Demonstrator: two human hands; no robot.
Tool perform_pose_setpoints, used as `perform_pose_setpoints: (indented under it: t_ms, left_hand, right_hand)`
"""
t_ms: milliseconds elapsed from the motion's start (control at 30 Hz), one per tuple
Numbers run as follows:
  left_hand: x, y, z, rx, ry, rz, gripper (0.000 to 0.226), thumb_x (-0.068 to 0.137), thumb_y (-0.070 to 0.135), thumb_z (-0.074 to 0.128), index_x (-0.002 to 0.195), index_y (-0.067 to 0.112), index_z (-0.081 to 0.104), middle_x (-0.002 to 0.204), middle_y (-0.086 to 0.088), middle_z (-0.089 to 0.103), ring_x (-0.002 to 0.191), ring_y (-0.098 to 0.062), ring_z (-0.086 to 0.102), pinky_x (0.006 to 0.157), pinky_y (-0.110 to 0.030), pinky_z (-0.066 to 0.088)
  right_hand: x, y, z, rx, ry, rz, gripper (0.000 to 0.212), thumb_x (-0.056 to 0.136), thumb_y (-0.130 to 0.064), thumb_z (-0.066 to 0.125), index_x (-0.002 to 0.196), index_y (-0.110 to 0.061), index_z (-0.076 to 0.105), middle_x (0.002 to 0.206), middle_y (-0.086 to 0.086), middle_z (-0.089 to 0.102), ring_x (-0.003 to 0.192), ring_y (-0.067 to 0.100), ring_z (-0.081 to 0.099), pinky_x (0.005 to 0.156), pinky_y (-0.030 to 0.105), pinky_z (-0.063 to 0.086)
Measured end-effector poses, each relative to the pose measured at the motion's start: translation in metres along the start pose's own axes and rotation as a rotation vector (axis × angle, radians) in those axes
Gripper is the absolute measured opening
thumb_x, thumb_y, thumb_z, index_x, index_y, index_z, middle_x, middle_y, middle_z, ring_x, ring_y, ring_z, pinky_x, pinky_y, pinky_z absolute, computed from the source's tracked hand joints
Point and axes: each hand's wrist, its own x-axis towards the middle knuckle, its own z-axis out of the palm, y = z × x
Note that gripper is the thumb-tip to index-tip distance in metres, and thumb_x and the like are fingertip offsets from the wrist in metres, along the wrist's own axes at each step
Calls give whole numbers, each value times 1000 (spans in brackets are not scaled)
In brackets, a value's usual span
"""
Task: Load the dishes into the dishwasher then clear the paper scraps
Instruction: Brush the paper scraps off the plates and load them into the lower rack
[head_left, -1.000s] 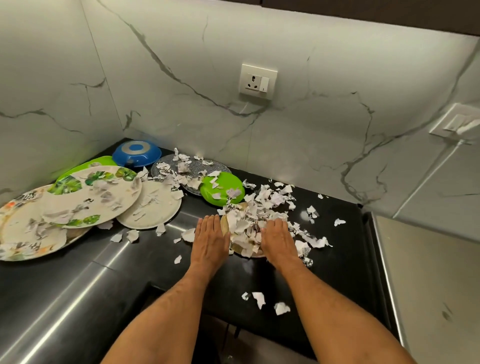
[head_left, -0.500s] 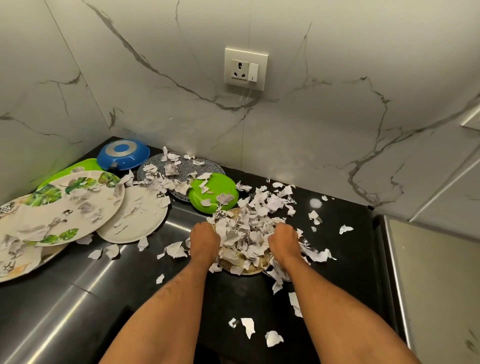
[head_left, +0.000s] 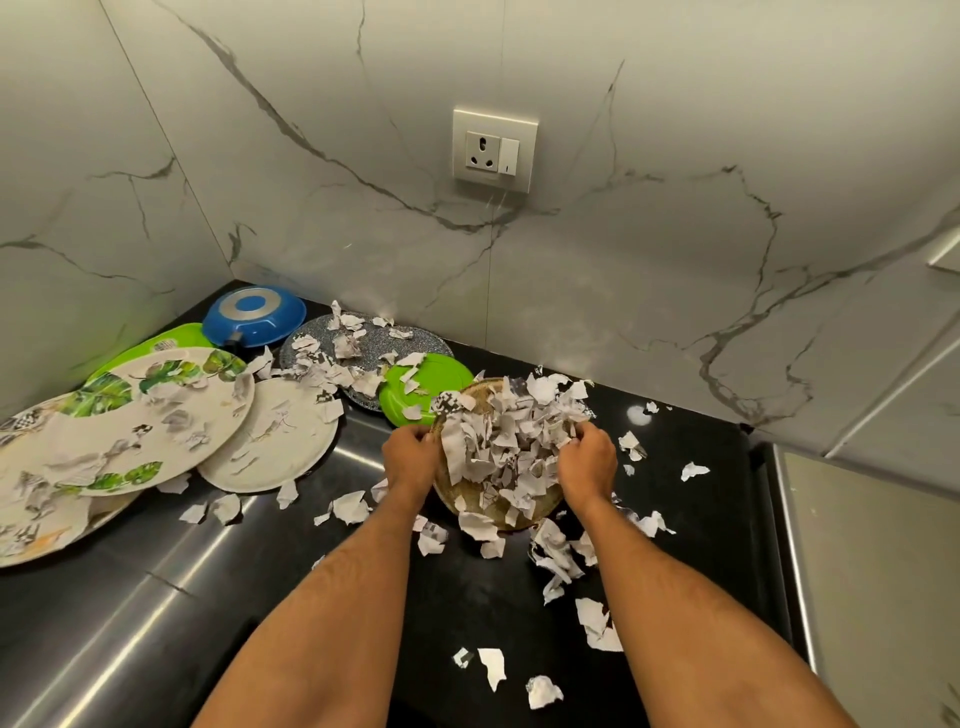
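A tan plate (head_left: 470, 493) heaped with torn paper scraps (head_left: 511, 441) is tilted up off the black counter, its far edge raised. My left hand (head_left: 410, 457) grips its left rim and my right hand (head_left: 587, 462) grips its right rim. Scraps are sliding off the near edge onto the counter (head_left: 556, 561). To the left lie a small green plate (head_left: 415, 389), a speckled grey plate (head_left: 363, 338), a white plate (head_left: 275, 441), leaf-patterned plates (head_left: 130, 421) and an upturned blue pan (head_left: 254, 314), most with scraps on them.
The black counter (head_left: 208, 597) fills a corner of marble walls with a socket (head_left: 493, 150) above. A steel surface (head_left: 872, 571) adjoins on the right. Loose scraps (head_left: 493, 670) lie near the front edge.
Both hands went from lying flat beside the paper pile to gripping the tan plate's rims, and the plate has tipped up; scraps have spilled toward me.
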Motion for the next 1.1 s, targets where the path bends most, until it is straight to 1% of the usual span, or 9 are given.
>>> perform_pose_setpoints:
  t_ms: [133, 233, 367, 467, 567, 767, 933, 1033, 1100]
  left_hand:
    - [7, 22, -3, -128, 41, 58, 19, 98, 2, 57, 110, 5, 72, 102, -7, 69, 93, -17, 60, 81, -29, 47]
    - [15, 29, -6, -204, 81, 117, 22, 95, -5, 56, 104, 8, 71, 106, -8, 66, 97, -19, 61, 79, -26, 52]
    - [18, 35, -7, -230, 127, 189, 25, 93, -6, 56, 94, 15, 68, 104, -7, 64, 98, -17, 59, 77, -22, 48]
    - [16, 43, -7, -202, 152, 243, 21, 93, -8, 56, 95, 8, 69, 96, -4, 63, 94, -15, 56, 73, -21, 43]
    - [15, 46, -8, -206, 198, 251, 21, 91, -11, 56, 96, 5, 70, 94, -3, 63, 92, -16, 57, 80, -31, 49]
    - [13, 44, -21, -227, 289, 225, 20, 93, -8, 56, 100, 2, 71, 97, -6, 66, 93, -18, 59, 76, -27, 48]
    - [13, 40, -37, -293, 316, 164, 21, 94, -7, 56, 103, 3, 72, 99, -6, 67, 96, -19, 62, 84, -33, 53]
    - [6, 42, -50, -314, 316, 175, 22, 95, -6, 54, 106, 1, 72, 99, -7, 68, 94, -18, 62, 76, -21, 51]
    - [-1, 44, -60, -330, 320, 185, 23, 95, -8, 54, 108, 0, 72, 98, -6, 68, 93, -15, 60, 69, -9, 44]
  right_hand:
    - [5, -13, -14, 147, 57, -53, 40, 95, 0, 46, 127, -18, 62, 116, 3, 59, 108, 18, 53, 89, 35, 48]
    - [11, -20, -22, 174, 88, -63, 43, 95, 1, 43, 130, -20, 55, 112, 3, 58, 101, 19, 54, 76, 32, 42]
    - [16, -17, -23, 100, 106, -102, 45, 94, 1, 42, 132, -22, 51, 104, 5, 63, 93, 24, 61, 66, 35, 50]
    - [14, -18, -23, 40, 120, -126, 49, 93, 3, 43, 136, -21, 50, 103, 5, 60, 93, 25, 60, 71, 43, 56]
    - [8, -21, -27, 12, 150, -181, 47, 94, 2, 46, 136, -20, 51, 100, 3, 52, 93, 24, 56, 70, 42, 54]
    - [2, -22, -32, 30, 177, -154, 49, 95, -9, 57, 142, -13, 45, 119, 9, 61, 111, 25, 58, 87, 46, 56]
    - [-13, -20, -34, 54, 93, -180, 51, 101, -21, 59, 149, -19, 43, 134, 7, 57, 124, 21, 54, 97, 32, 45]
    - [-25, -28, -36, 87, 9, -236, 56, 100, -26, 62, 151, -18, 41, 143, 8, 53, 132, 22, 49, 108, 39, 45]
    - [-35, -38, -40, 91, -5, -297, 55, 98, -27, 65, 148, -19, 44, 138, 7, 57, 128, 22, 53, 105, 43, 49]
